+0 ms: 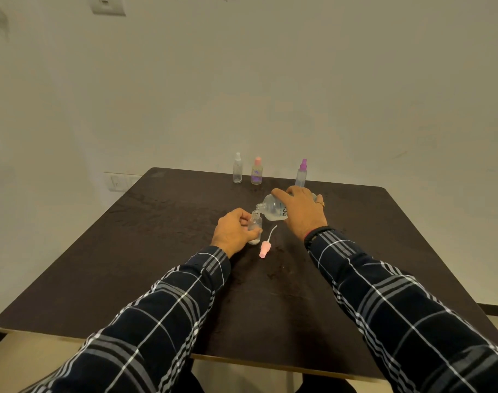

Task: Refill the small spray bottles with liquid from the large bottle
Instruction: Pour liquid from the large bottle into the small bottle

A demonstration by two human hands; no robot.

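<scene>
Gripping the large bottle (272,210) with the right hand (300,212), fingers curling over its body, and tipping it sideways above the table (157,236) with its mouth at the open neck of the small spray bottle (255,226). Steadying that small bottle upright near the table's middle with the left hand (233,231), fingers and thumb wrapping round it. Working with the pink spray top (265,249) lying just beside it, and with a clear bottle (237,169), a pink-capped bottle (256,172) and a purple-capped bottle (301,175) standing at the far edge.
</scene>
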